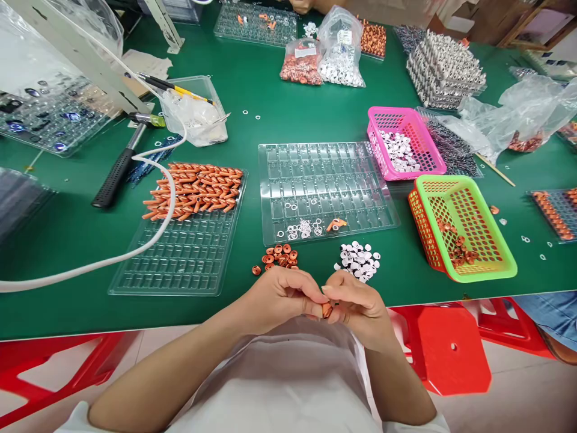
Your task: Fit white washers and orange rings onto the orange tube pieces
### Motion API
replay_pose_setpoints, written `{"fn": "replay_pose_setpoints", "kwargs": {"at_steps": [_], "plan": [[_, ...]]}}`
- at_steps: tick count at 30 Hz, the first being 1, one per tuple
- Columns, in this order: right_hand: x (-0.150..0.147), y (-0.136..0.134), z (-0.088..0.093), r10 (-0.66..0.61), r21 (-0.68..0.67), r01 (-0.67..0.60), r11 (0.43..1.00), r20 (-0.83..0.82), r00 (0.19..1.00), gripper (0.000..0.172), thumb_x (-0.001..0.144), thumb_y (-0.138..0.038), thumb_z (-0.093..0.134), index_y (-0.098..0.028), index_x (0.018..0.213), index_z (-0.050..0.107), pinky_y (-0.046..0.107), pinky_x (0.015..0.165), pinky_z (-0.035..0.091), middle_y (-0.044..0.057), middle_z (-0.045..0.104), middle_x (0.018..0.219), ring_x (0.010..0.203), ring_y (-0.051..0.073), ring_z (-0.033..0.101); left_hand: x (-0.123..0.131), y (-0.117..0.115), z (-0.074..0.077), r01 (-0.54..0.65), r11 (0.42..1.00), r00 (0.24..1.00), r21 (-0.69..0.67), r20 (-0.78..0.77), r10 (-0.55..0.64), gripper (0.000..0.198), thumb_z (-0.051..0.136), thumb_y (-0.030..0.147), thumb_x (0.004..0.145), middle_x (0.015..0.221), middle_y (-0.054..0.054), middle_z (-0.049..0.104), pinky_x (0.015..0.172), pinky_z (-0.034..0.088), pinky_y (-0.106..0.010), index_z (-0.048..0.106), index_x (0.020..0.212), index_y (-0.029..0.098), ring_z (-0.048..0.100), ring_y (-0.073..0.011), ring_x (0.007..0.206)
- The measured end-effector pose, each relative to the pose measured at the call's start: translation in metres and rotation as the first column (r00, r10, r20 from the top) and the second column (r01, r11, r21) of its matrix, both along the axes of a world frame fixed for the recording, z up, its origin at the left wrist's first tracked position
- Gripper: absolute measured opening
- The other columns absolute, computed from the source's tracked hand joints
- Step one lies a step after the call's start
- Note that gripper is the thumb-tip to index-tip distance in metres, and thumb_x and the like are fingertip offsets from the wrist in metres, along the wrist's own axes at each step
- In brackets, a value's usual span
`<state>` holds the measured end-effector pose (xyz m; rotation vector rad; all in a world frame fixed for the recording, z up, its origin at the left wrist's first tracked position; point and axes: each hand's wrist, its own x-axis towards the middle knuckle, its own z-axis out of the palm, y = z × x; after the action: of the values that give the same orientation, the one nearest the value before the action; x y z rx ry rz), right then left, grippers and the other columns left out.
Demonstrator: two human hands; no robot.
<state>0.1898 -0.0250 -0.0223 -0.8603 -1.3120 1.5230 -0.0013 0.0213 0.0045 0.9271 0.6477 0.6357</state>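
Note:
My left hand (283, 296) and my right hand (358, 304) meet at the table's near edge, fingers pinched together round a small copper-coloured part (327, 310) held between them. Just beyond them lie a small heap of copper rings (279, 256) and a heap of white discs (358, 260). A clear plastic tray (324, 189) behind these holds several small white rings (303, 228) and one copper piece (336, 224). To the left, another clear tray (180, 258) carries rows of copper tubes (193, 190).
A green basket (473, 264) with copper parts stands at the right, a pink basket (383, 153) with white discs behind it. A hammer (118, 171) and a white cable (112, 258) lie at the left. Bags of parts (324, 60) and stacked trays fill the back. Red stools (446, 346) stand below.

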Motion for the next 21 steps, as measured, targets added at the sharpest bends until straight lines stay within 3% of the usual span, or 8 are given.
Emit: {"fn": "replay_pose_setpoints", "kwargs": {"at_steps": [3,9,13,21], "plan": [[0.001,0.0,-0.002,0.03,0.055,-0.031,0.998,0.014,0.999,0.029,0.088,-0.02,0.064,-0.039,0.11,0.07,0.029,0.065,0.056,0.002,0.052,0.086,0.075,0.013,0.057,0.001,0.002,0.003,0.011,0.999,0.999,-0.039,-0.03,-0.012,0.009,0.081,0.022,0.069,0.066,-0.003,0.068,0.057,0.056,-0.023,0.076,0.069,0.015,0.063,-0.0111,0.057],[-0.003,-0.002,-0.009,-0.054,0.024,0.054,0.998,-0.003,0.999,0.02,0.087,-0.026,0.065,-0.038,0.103,0.073,0.028,0.059,0.055,0.001,0.05,0.081,0.07,0.013,0.055,0.003,0.004,0.001,0.013,0.979,0.997,-0.205,-0.068,-0.027,0.014,0.082,0.023,0.067,0.063,-0.002,0.07,0.056,0.056,-0.023,0.073,0.071,0.013,0.064,-0.0109,0.054],[-0.007,-0.004,-0.015,-0.114,-0.029,0.113,0.993,-0.049,0.992,0.018,0.088,-0.029,0.066,-0.034,0.103,0.072,0.025,0.052,0.05,0.0,0.051,0.082,0.061,0.01,0.054,0.007,0.004,0.0,-0.063,0.956,0.997,-0.285,-0.063,0.046,0.018,0.083,0.017,0.064,0.06,-0.001,0.071,0.054,0.055,-0.021,0.068,0.072,0.011,0.064,-0.0096,0.052],[-0.018,-0.006,-0.025,-0.269,-0.161,0.241,0.957,-0.189,0.944,0.016,0.085,-0.037,0.067,-0.031,0.098,0.072,0.024,0.046,0.048,0.0,0.05,0.081,0.059,0.012,0.056,0.014,-0.004,0.0,-0.184,0.973,0.983,-0.141,-0.054,0.178,0.011,0.077,0.022,0.072,0.062,-0.003,0.072,0.061,0.06,-0.029,0.071,0.075,0.013,0.069,-0.0159,0.059]]}}
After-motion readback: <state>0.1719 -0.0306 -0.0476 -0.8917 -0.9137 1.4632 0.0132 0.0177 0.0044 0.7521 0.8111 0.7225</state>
